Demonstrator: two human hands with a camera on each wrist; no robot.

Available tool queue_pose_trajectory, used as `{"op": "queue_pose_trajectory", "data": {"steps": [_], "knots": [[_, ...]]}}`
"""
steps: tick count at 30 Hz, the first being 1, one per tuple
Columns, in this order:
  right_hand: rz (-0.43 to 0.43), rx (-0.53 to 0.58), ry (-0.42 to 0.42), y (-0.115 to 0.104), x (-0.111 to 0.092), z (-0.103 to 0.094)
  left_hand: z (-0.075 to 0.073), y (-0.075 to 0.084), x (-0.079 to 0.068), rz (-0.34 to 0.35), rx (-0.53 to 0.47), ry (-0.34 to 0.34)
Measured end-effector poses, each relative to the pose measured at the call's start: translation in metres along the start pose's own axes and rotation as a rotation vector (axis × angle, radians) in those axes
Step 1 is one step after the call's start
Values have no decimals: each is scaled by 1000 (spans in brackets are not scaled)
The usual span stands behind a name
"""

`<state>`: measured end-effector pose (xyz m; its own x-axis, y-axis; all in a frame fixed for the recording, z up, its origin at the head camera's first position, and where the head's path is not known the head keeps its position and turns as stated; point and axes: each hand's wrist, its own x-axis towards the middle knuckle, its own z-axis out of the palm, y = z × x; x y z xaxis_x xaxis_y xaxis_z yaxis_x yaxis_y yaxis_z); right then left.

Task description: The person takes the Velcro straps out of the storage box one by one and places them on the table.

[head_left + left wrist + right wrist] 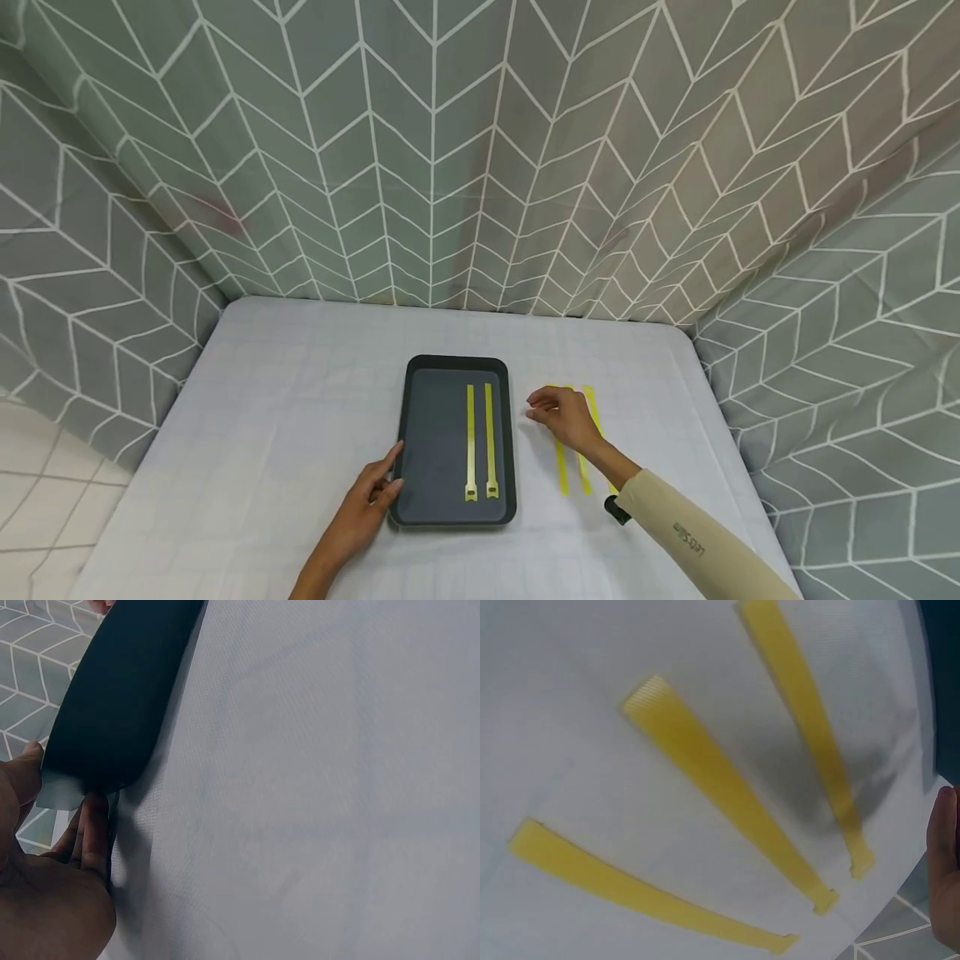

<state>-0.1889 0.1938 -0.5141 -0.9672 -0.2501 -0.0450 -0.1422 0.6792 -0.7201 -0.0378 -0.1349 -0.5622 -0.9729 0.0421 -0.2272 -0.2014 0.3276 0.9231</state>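
Note:
A dark grey rectangular tray (435, 433) lies on the table, with two yellow slotted-end straps (491, 442) side by side in its right half. My left hand (360, 508) grips the tray's left edge near the front corner; the left wrist view has thumb and fingers on either side of the dark tray wall (120, 697). Right of the tray, my right hand (566, 417) hovers over three more yellow straps (562, 471), its fingers slightly bent with nothing between them. In the right wrist view these straps (727, 791) lie spread on the cloth, below the hand's shadow.
A white cloth (300, 392) covers the table. Grey chevron-patterned curtains (465, 167) stand along its back and both sides. A small black device (617, 510) sits at the right wrist, beside a beige sleeve (697, 533). Pale floor tiles (45, 483) show at the left.

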Motion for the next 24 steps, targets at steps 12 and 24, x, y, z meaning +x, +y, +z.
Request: {"op": "queue_pose_trajectory", "data": {"steps": [12, 24], "knots": [[-27, 69, -40, -18, 5, 12, 1, 1, 0, -11, -6, -5], [-260, 94, -196, -31, 14, 20, 0, 2, 0, 2, -35, -5]]}}
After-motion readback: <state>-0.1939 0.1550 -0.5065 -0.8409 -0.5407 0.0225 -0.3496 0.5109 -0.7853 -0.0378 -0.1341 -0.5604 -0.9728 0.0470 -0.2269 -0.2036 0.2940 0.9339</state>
